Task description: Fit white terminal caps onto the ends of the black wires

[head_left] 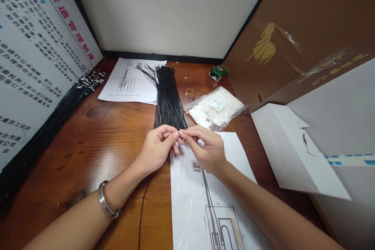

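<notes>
The white piece (pixel 180 132) is at the pinched fingertips of the left hand (pixel 156 147) and right hand (pixel 210 149), just in front of the black wires (pixel 168 95). Right of these wires, a clear bag (pixel 240 107) contains white bits; farther right is a white box (pixel 295 152), its inside hidden.

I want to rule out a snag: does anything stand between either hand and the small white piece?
Nothing visible does: the left hand and right hand meet at the small white piece. The black wire bundle lies beyond and partly beneath them.
</notes>
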{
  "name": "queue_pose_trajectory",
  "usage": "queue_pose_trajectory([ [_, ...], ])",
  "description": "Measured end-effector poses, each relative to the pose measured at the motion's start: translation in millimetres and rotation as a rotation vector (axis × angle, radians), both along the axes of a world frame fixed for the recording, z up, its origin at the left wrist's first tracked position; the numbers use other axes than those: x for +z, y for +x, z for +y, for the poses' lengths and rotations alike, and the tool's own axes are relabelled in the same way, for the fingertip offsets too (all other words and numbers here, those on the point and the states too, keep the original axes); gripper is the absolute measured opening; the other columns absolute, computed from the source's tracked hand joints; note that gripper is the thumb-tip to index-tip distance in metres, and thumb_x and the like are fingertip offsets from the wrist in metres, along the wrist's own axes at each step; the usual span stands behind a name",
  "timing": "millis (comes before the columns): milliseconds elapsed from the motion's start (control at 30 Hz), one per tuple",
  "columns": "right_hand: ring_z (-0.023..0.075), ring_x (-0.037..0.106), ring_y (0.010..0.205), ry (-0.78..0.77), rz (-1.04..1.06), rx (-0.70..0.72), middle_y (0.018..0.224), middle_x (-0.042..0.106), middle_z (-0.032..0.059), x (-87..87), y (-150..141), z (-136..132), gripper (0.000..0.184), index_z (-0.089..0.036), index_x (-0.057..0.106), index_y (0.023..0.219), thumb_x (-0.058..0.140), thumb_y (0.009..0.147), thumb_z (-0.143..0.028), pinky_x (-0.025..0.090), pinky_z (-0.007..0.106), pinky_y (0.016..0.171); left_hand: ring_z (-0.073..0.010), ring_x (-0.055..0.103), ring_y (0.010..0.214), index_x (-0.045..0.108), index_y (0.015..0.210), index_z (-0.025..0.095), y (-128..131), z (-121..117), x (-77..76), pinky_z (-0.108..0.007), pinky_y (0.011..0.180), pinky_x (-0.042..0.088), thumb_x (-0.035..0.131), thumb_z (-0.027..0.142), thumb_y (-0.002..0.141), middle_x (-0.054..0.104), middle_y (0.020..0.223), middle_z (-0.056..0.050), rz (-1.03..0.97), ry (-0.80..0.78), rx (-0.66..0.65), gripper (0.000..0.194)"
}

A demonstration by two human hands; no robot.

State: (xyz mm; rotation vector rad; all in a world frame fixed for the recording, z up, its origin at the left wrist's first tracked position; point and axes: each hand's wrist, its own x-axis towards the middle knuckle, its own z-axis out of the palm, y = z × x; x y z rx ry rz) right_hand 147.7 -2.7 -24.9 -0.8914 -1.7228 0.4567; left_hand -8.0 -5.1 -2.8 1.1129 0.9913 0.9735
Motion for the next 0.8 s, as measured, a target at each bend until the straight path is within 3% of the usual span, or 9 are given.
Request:
queue_pose_trajectory([
  [200,0.0134,0.062,0.063,-0.015,0.017,0.004,0.072,0.07,0.0021,0.5,-0.8,-1.0,0.016,-0.02,0.071,0.087,0.06,0.083,-0.008,0.05,0.026,0.05,-0.0091,0.056,0.05,0.06,0.078,0.012,-0.7,0.1,0.4,-0.021,0.051,0.047,0.064,0.035,0.08,0.066,0.067,-0.004,-0.016,0.003,-0.004,0.023],
  [433,0.0112,0.06,0.059,-0.177,0.107,-0.026,0.079,0.069,0.003,0.1,0.7,-2.2,0.012,-0.02,0.07,0.088,0.059,0.086,-0.016,0.047,0.024,0.044,-0.0088,0.056,0.052,0.061,0.079,0.012,-0.9,-1.5,1.8,-0.021,0.052,0.048,0.061,0.035,0.082,0.069,0.072,-0.006,-0.022,0.045,-0.064,0.024],
  [800,0.0119,0.061,0.061,-0.052,0.065,-0.015,0.077,0.069,0.0018,-2.4,2.2,-1.7,0.015,-0.022,0.07,0.088,0.061,0.083,-0.01,0.049,0.027,0.049,-0.0087,0.057,0.051,0.059,0.081,0.012,-1.7,-1.4,3.3,-0.021,0.049,0.046,0.067,0.028,0.076,0.067,0.069,-0.004,-0.051,0.009,-0.012,0.019],
])
